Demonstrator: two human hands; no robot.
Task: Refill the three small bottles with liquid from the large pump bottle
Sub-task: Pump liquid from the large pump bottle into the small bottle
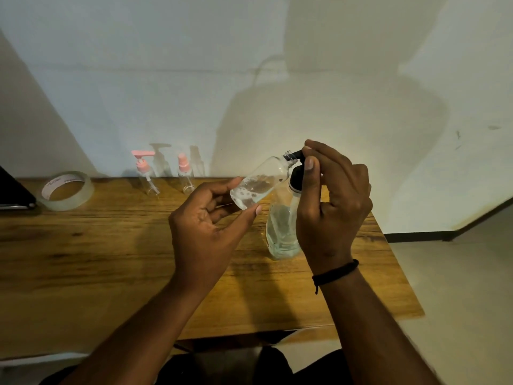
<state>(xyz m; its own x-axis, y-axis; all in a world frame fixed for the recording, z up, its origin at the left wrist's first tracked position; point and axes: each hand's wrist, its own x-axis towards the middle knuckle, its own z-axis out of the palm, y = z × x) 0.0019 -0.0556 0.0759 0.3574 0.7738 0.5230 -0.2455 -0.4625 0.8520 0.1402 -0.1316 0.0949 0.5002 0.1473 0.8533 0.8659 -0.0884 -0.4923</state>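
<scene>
Left hand pinches tilted, uncapped small clear plastic bottle, partly filled; right hand grasps large clear black-pump bottle.

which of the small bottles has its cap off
The small bottle held tilted in the left hand; its neck is bare. The two by the wall keep their pink tops.

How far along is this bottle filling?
Nothing looks finished. In hand: the left hand tilts an uncapped small bottle, partly filled, at the spout of the large pump bottle under the right hand. Left: two pink-topped bottles look empty.
</scene>
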